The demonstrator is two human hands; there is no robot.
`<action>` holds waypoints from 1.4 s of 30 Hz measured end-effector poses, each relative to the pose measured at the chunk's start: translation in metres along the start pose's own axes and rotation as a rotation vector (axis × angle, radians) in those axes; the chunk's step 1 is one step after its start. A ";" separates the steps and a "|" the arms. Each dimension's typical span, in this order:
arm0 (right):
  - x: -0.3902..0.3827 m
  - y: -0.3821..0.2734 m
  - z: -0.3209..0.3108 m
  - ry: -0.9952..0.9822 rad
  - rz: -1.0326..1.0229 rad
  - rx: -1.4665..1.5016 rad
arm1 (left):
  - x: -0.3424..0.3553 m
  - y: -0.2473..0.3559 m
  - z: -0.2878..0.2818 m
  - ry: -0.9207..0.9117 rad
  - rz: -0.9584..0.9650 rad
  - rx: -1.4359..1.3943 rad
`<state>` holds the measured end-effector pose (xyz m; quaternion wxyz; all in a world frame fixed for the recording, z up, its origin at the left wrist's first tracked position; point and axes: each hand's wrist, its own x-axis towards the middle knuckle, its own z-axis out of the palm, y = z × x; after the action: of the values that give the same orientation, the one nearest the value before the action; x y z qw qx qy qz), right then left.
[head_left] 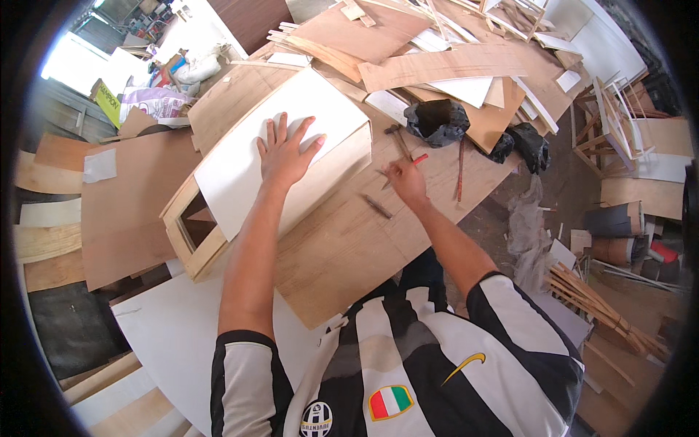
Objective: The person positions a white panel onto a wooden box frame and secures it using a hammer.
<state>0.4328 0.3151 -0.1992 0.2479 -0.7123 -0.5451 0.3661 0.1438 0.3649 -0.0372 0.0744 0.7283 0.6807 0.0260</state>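
Observation:
My left hand (pixel 285 154) lies flat with its fingers spread on the white top panel (pixel 240 178) of a wooden box. The box rests at an angle on a plywood-topped workbench (pixel 320 269), with an open frame at its near left end. Beside the box's right side, my right hand (pixel 405 180) is closed round a small tool with a red end (pixel 420 159); its kind is mostly hidden by the fingers. A hammer (pixel 397 138) lies just beyond that hand. Nearer me is a slim dark tool (pixel 377 206). To the right lies a long reddish rod-like tool (pixel 460 171).
A black plastic bag (pixel 437 122) stands open behind the tools. Plywood offcuts (pixel 444 65) and strips pile up across the far bench. Large boards (pixel 135 204) lean at the left. Wooden sticks (pixel 601 306) and a wooden frame (pixel 608 131) lie at the right.

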 end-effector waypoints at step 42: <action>-0.072 0.064 0.049 0.152 0.180 -0.718 | 0.022 -0.030 0.012 0.112 0.341 0.069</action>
<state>0.4222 0.2260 -0.2590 -0.0108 -0.8240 -0.5540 0.1182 0.1178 0.3876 -0.0544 0.0061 0.8328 0.5508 0.0555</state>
